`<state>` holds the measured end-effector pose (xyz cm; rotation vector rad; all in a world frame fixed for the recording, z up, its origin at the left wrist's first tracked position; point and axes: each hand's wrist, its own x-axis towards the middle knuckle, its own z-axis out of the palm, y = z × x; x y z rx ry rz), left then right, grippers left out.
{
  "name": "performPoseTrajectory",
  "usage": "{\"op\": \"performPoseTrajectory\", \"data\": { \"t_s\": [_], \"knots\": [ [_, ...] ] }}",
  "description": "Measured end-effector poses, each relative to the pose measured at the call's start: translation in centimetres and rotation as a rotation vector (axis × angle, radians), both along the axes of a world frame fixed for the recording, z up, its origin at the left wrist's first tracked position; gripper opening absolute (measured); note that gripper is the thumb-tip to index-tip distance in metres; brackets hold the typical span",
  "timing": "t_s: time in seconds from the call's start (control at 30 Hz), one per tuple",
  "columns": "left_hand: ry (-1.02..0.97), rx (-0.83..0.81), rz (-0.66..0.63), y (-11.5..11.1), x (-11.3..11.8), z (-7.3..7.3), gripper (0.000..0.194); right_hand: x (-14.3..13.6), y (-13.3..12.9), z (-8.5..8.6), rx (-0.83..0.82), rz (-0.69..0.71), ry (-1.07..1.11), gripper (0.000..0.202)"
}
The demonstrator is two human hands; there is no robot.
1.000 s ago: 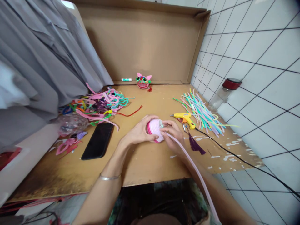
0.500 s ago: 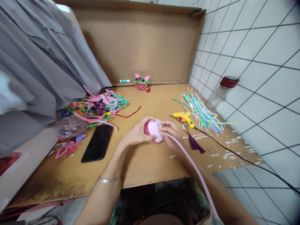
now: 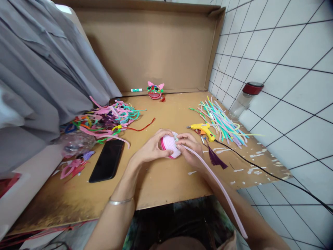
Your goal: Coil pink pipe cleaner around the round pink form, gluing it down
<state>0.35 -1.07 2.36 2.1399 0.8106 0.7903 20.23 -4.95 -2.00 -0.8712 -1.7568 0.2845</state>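
A pale pink coiled piece [image 3: 170, 144] with a darker pink rim on its left side is held over the table's middle. My left hand [image 3: 153, 147] wraps round its left side, thumb below and fingers above. At its right side, the fingertips of my right hand [image 3: 191, 149] pinch a long pale pink strip [image 3: 221, 187] against the coil. The strip's free length curves down to the right, over my right forearm. What lies under my right fingertips is partly hidden.
A yellow glue gun [image 3: 204, 130], purple tassel [image 3: 216, 159], strip bundle [image 3: 221, 121] and red-lidded jar [image 3: 246, 99] are on the right. Tangled strips [image 3: 111, 116] and a black phone [image 3: 107, 160] lie left. A small animal-face figure [image 3: 155, 91] and glue stick [image 3: 136, 90] stand behind.
The strip's free end has swung up into fuller view near the bottom right. Both hands keep nearly the same hold on the coil, and the view has shifted slightly.
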Motion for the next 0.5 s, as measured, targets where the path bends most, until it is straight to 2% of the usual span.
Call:
{"op": "performPoseTrajectory", "data": {
  "t_s": [0.2, 0.5],
  "knots": [
    [0.01, 0.066, 0.006, 0.26, -0.09, -0.47, 0.044, 0.0, 0.17, -0.05, 0.002, 0.017, 0.045, 0.01],
    [0.004, 0.054, 0.0, 0.24, -0.12, -0.49, 0.045, -0.15, 0.18, 0.25, 0.017, -0.02, 0.071, 0.01]
  ]
}}
